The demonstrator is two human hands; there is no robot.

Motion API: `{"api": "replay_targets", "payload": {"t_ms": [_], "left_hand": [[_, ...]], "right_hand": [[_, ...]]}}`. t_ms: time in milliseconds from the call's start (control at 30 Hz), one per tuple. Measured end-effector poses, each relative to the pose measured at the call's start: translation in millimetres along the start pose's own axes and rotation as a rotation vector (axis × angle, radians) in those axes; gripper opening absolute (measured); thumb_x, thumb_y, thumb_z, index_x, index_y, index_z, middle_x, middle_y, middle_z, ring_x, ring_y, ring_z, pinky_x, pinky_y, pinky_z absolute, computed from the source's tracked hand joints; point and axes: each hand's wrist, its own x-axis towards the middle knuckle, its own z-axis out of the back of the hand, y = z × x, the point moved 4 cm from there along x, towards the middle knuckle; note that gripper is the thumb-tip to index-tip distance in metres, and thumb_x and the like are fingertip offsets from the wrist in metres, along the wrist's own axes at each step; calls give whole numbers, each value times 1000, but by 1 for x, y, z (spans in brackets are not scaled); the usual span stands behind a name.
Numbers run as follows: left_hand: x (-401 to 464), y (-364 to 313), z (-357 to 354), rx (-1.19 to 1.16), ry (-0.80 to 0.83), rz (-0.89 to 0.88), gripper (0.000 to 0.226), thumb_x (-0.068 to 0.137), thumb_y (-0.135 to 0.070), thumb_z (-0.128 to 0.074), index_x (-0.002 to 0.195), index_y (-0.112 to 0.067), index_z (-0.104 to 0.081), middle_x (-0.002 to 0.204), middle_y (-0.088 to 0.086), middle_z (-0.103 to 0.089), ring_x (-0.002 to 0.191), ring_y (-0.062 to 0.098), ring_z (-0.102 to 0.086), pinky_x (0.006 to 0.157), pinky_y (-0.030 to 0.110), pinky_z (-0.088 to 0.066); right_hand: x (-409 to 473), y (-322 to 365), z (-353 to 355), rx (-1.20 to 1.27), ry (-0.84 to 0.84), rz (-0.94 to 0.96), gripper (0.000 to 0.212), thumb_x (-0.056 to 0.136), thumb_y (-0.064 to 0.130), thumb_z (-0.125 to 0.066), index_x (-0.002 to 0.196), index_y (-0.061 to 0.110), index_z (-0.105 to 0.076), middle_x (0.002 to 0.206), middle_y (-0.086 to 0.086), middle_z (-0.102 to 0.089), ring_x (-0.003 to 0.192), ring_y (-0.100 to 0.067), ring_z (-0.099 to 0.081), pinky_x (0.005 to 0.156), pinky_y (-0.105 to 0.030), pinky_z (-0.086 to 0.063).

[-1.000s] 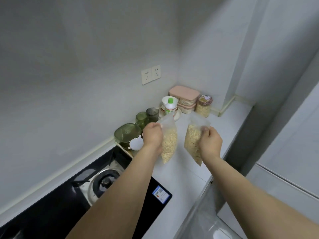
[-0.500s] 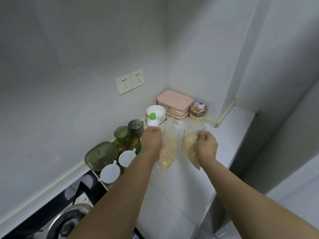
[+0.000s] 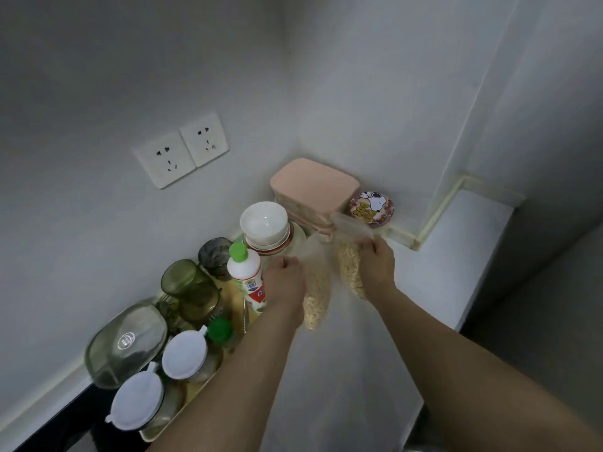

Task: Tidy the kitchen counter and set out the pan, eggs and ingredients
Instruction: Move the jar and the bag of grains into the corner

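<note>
My left hand [image 3: 285, 283] grips the top of a clear bag of oats, the left oat bag [image 3: 316, 298], which hangs above the white counter [image 3: 342, 370]. My right hand [image 3: 377, 269] grips a second clear bag, the right oat bag [image 3: 349, 265], by its upper edge. Both bags hang side by side, close to the far corner. Just behind them stand a pink-lidded box [image 3: 315, 187] and a jar with a cartoon lid [image 3: 372, 205].
Stacked white bowls [image 3: 264, 225] stand left of the pink box. A white bottle with a green cap [image 3: 246, 275], green glass cups [image 3: 191, 288], a glass lid [image 3: 127, 340] and two white-lidded jars [image 3: 184, 353] fill a tray at the left. Wall sockets [image 3: 181, 150] sit above.
Both hands have carried the oat bags forward toward the corner. The view has followed, and the stove has dropped out of sight at lower left.
</note>
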Motion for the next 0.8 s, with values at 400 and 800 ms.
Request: {"api": "replay_targets", "payload": {"t_ms": [400, 800], "left_hand": [[59, 15, -25, 5, -199, -21, 22, 93, -21, -45, 72, -14, -50, 68, -3, -45, 73, 17, -40, 69, 37, -39], [65, 5, -64, 7, -185, -114, 33, 94, -24, -49, 61, -21, -45, 57, -5, -41, 69, 19, -39, 69, 37, -36]], "right_hand": [[48, -47, -27, 316, -115, -148, 22, 102, 11, -35, 105, 11, -56, 84, 5, -53, 77, -5, -49, 72, -18, -42], [59, -68, -17, 325, 0, -287, 20, 98, 24, -44, 108, 15, -59, 107, -5, -63, 103, -24, -59, 96, -48, -47]]}}
